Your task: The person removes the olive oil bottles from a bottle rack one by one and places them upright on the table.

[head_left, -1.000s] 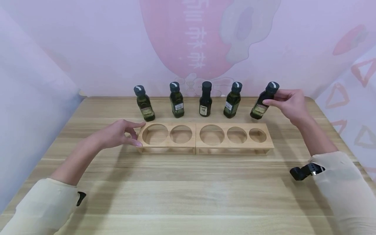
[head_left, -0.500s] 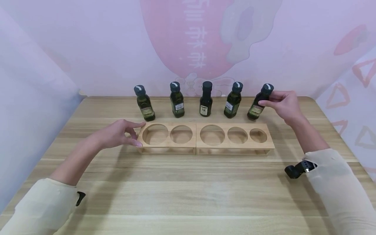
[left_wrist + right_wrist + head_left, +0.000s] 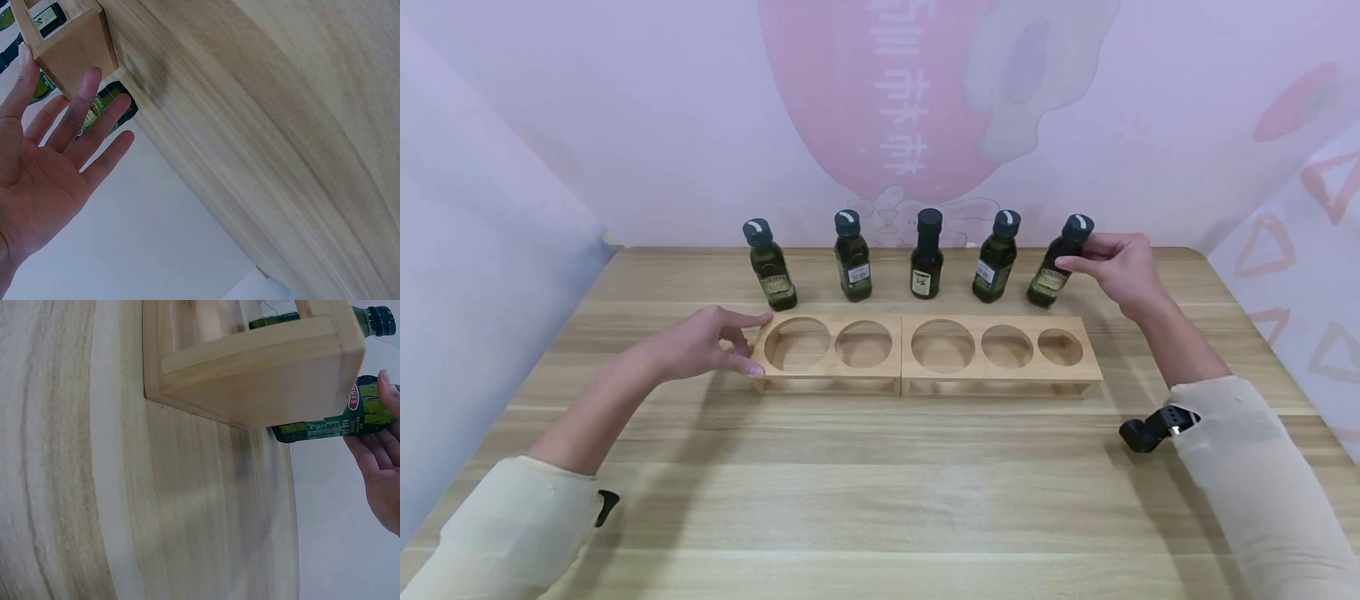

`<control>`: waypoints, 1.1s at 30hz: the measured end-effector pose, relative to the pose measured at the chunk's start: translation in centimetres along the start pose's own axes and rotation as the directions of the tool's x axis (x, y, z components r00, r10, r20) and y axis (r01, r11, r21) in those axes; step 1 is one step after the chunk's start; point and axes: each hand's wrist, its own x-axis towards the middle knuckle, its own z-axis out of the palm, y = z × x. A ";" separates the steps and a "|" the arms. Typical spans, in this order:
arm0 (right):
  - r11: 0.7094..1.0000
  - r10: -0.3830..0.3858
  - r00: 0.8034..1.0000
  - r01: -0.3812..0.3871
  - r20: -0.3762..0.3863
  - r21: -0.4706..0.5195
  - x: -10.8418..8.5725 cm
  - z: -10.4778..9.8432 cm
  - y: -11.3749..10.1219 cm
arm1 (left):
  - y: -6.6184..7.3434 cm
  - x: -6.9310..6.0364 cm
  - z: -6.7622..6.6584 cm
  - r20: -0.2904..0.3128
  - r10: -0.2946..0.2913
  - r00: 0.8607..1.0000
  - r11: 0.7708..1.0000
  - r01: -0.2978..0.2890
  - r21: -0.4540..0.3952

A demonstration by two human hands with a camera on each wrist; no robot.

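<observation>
Two pale wooden racks with round holes stand end to end: a left rack (image 3: 832,321) with two holes and a right rack (image 3: 1088,364) with three. My left hand (image 3: 703,343) touches the left rack's outer end, thumb at the front corner and index finger at the back. Its other fingers spread out straight in the left wrist view. With thumb and fingers, my right hand (image 3: 1120,271) grips a small dark green bottle (image 3: 1052,271) with a black cap, tilted, behind the right rack's outer end. In the right wrist view the rack end (image 3: 269,381) partly covers this bottle (image 3: 328,427).
Behind the racks stand several similar bottles: one at far left (image 3: 772,271), one left of centre (image 3: 853,262), a slimmer one (image 3: 927,262) in the middle, and one right of centre (image 3: 994,262). A printed curtain (image 3: 700,125) hangs behind the wooden table (image 3: 880,475).
My right hand has moved left with the bottle, which comes nearer to the bottle beside it and sits slightly lower in view. My left hand and the racks stay in place.
</observation>
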 end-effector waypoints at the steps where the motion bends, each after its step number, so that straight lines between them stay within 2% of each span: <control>1: 1.000 -0.003 1.000 0.003 -0.002 0.006 0.0 0.0 0.1 | 0.0 0.0 0.0 0.001 -0.002 1.000 1.000 0.002 0.003; 6: 0.998 -0.011 1.000 0.011 0.004 0.055 0.1 0.1 0.4 | 0.0 0.0 0.1 0.000 -0.002 1.000 1.000 0.002 0.001; 9: 0.999 -0.009 1.000 0.009 0.003 0.050 0.2 0.1 0.4 | 0.0 0.0 0.1 -0.003 0.003 1.000 1.000 -0.003 -0.001; 16: 0.998 0.005 1.000 -0.005 0.015 -0.057 0.3 0.2 0.3 | 0.3 0.0 0.0 0.000 -0.006 1.000 1.000 0.006 0.007; 25: 0.997 -0.012 0.999 0.014 0.032 -0.076 0.2 0.5 0.3 | 0.3 0.0 -0.1 0.012 -0.028 1.000 0.999 0.028 0.021; 33: 0.979 0.039 0.993 -0.014 0.116 -0.205 -0.6 -0.2 -0.2 | 0.3 0.1 -0.1 0.014 -0.031 0.999 0.999 0.031 0.029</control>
